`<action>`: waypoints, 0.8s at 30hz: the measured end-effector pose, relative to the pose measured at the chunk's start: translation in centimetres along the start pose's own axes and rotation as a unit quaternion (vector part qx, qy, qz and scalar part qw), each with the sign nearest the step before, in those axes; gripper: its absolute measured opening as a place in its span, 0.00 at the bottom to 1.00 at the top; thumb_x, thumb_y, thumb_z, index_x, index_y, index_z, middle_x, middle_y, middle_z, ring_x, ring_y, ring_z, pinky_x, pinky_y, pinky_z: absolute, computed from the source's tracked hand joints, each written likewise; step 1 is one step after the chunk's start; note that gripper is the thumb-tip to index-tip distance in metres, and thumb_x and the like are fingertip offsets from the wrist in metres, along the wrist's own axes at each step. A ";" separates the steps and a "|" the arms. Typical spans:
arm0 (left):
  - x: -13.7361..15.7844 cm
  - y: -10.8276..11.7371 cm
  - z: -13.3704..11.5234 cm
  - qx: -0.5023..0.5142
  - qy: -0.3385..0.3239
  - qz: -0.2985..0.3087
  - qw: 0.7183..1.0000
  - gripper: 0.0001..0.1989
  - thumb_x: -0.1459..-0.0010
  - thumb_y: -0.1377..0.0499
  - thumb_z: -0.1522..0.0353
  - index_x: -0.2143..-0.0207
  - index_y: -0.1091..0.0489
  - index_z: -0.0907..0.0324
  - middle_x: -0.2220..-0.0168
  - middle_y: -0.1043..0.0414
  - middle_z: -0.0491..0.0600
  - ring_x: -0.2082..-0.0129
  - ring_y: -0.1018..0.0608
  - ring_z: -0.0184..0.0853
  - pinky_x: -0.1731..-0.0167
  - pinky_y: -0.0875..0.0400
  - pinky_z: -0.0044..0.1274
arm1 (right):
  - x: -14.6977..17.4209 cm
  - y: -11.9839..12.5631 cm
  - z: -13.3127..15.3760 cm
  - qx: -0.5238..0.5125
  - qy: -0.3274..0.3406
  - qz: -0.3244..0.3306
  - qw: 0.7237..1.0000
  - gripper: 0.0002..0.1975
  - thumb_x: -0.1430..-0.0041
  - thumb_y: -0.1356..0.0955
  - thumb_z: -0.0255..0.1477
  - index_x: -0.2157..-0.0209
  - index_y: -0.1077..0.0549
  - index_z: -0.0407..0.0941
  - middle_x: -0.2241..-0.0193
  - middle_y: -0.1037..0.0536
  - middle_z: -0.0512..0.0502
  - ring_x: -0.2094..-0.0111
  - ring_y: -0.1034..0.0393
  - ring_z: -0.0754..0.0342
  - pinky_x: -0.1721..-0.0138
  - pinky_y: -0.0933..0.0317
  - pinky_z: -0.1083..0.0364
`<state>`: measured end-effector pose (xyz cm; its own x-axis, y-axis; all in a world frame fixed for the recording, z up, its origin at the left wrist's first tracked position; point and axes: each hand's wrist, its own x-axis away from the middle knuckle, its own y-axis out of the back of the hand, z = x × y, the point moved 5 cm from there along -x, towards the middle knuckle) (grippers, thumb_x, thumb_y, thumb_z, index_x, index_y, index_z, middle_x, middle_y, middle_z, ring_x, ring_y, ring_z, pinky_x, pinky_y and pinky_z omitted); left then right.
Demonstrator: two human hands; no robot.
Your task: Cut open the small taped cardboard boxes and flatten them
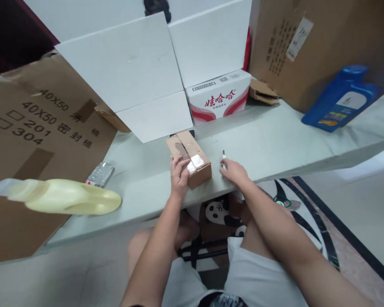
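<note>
A small brown cardboard box (200, 177) sits on the pale-covered table, with clear shiny tape across its near top end. My left hand (179, 175) grips its left side, fingertips resting on the top and the thumb near the tape. To the right of the box, my right hand (233, 171) is closed on a slim white utility knife (224, 157). The knife's dark tip points away from me and stands apart from the box. Part of its handle is hidden by my fingers.
A pale yellow bottle (67, 197) and a silver packet (100, 174) are at the left. White panels (124, 64) and a red-and-white carton (219, 100) stand behind. A blue bottle (342, 100) is at the right, by a large cardboard box (333, 38). The table's front edge (275, 174) is close.
</note>
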<state>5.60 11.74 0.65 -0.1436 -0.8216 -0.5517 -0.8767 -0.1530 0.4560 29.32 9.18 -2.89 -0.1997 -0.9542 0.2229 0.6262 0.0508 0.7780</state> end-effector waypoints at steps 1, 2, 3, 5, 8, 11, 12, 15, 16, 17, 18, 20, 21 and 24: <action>0.0 -0.5 -0.2 -0.006 0.005 -0.005 1.000 0.26 0.38 0.51 0.47 0.56 0.25 0.56 0.47 0.30 0.57 0.39 0.31 0.47 0.30 0.58 0.47 | 0.1 0.4 -0.1 -0.016 0.004 -0.009 1.000 0.22 0.42 0.38 0.31 0.47 0.26 0.46 0.57 0.20 0.38 0.55 0.25 0.42 0.52 0.34 0.46; 0.0 -1.0 -0.5 -0.012 0.009 -0.005 1.000 0.26 0.37 0.52 0.48 0.56 0.25 0.56 0.47 0.30 0.58 0.39 0.31 0.47 0.30 0.58 0.47 | 0.4 0.9 -0.3 -0.043 0.011 -0.021 0.999 0.23 0.41 0.41 0.30 0.45 0.28 0.46 0.57 0.20 0.39 0.56 0.25 0.45 0.53 0.33 0.47; 0.0 -1.5 -0.8 -0.016 0.011 -0.001 1.000 0.25 0.37 0.52 0.49 0.55 0.26 0.56 0.46 0.30 0.58 0.38 0.32 0.47 0.30 0.58 0.47 | 0.8 1.5 -0.5 -0.092 0.025 -0.036 0.995 0.25 0.41 0.44 0.30 0.44 0.30 0.45 0.58 0.21 0.40 0.58 0.25 0.47 0.54 0.33 0.48; -0.1 -2.5 -1.5 -0.022 0.002 0.018 1.000 0.23 0.36 0.50 0.52 0.54 0.26 0.57 0.46 0.30 0.58 0.38 0.31 0.47 0.30 0.59 0.47 | 1.9 2.8 -0.8 -0.256 0.077 -0.070 0.961 0.28 0.44 0.46 0.29 0.43 0.32 0.44 0.60 0.22 0.41 0.63 0.25 0.49 0.56 0.31 0.48; -0.3 -3.9 -2.5 -0.025 -0.029 0.053 0.998 0.21 0.39 0.45 0.53 0.52 0.27 0.56 0.45 0.31 0.57 0.38 0.31 0.47 0.30 0.57 0.46 | 3.4 4.4 -1.3 -0.511 0.156 -0.124 0.836 0.26 0.48 0.43 0.34 0.47 0.32 0.46 0.62 0.23 0.42 0.65 0.25 0.49 0.60 0.31 0.48; -0.4 -5.0 -3.1 -0.030 -0.056 0.058 0.996 0.21 0.42 0.41 0.55 0.51 0.28 0.56 0.44 0.32 0.56 0.39 0.31 0.46 0.30 0.56 0.45 | 3.6 5.1 -1.5 -0.580 0.173 -0.197 0.771 0.20 0.50 0.34 0.37 0.54 0.32 0.50 0.69 0.24 0.49 0.70 0.28 0.53 0.67 0.35 0.54; -0.4 -5.2 -3.2 -0.031 -0.064 0.050 0.996 0.20 0.42 0.41 0.56 0.51 0.28 0.55 0.44 0.32 0.56 0.39 0.31 0.46 0.30 0.56 0.45 | 3.4 5.2 -1.5 -0.578 0.169 -0.226 0.765 0.18 0.50 0.31 0.37 0.56 0.32 0.50 0.73 0.26 0.53 0.73 0.31 0.55 0.70 0.37 0.56; -0.3 -5.7 -3.2 -0.023 -0.096 0.007 0.995 0.18 0.42 0.41 0.58 0.52 0.30 0.55 0.46 0.31 0.55 0.40 0.29 0.46 0.30 0.55 0.47 | 3.5 5.4 -1.3 -0.529 0.162 -0.289 0.781 0.11 0.43 0.30 0.39 0.66 0.31 0.48 0.81 0.36 0.58 0.80 0.43 0.60 0.76 0.46 0.59; -0.3 -5.7 -3.3 -0.018 -0.106 -0.004 0.994 0.17 0.42 0.41 0.57 0.52 0.30 0.55 0.47 0.31 0.55 0.41 0.29 0.46 0.31 0.54 0.47 | 3.8 5.3 -1.1 -0.506 0.170 -0.295 0.792 0.11 0.40 0.31 0.40 0.67 0.31 0.48 0.82 0.38 0.58 0.81 0.45 0.60 0.77 0.48 0.59; -0.2 -5.8 -3.3 -0.014 -0.113 -0.011 0.993 0.17 0.42 0.41 0.57 0.53 0.31 0.55 0.47 0.31 0.55 0.41 0.29 0.46 0.31 0.53 0.48 | 4.2 5.2 -0.8 -0.484 0.185 -0.291 0.804 0.11 0.38 0.33 0.41 0.67 0.30 0.48 0.82 0.39 0.58 0.82 0.46 0.60 0.78 0.49 0.59; 0.0 -5.9 -3.3 -0.011 -0.117 -0.014 0.993 0.17 0.42 0.41 0.56 0.53 0.32 0.55 0.48 0.31 0.54 0.41 0.29 0.46 0.31 0.52 0.48 | 4.8 5.1 -0.5 -0.461 0.206 -0.278 0.817 0.12 0.37 0.34 0.42 0.64 0.29 0.48 0.83 0.39 0.58 0.82 0.46 0.60 0.78 0.49 0.58; 0.2 -6.1 -3.2 -0.007 -0.121 -0.012 0.992 0.18 0.42 0.41 0.55 0.54 0.34 0.55 0.48 0.31 0.54 0.41 0.29 0.46 0.32 0.51 0.48 | 5.9 4.9 0.4 -0.405 0.245 -0.244 0.846 0.13 0.35 0.36 0.42 0.58 0.28 0.48 0.83 0.36 0.58 0.82 0.42 0.59 0.78 0.46 0.58; 0.2 -6.2 -3.2 -0.007 -0.123 -0.011 0.992 0.18 0.42 0.41 0.55 0.54 0.35 0.54 0.49 0.31 0.54 0.42 0.29 0.46 0.32 0.51 0.48 | 6.4 4.8 0.8 -0.367 0.260 -0.231 0.863 0.13 0.35 0.35 0.41 0.56 0.27 0.48 0.82 0.33 0.57 0.82 0.39 0.59 0.78 0.44 0.57; 0.3 -6.4 -3.0 -0.003 -0.126 -0.025 0.992 0.19 0.43 0.41 0.54 0.54 0.36 0.53 0.48 0.32 0.53 0.41 0.29 0.46 0.31 0.53 0.48 | 7.5 5.0 2.0 -0.234 0.299 -0.236 0.895 0.08 0.37 0.35 0.33 0.61 0.25 0.46 0.79 0.25 0.53 0.81 0.34 0.59 0.76 0.39 0.58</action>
<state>12.49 10.86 -0.34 -0.2108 -0.6495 -0.7306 -0.8830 -0.1941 0.4274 29.40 2.93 3.82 -0.1744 -0.8312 -0.5279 0.8531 -0.3953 0.3406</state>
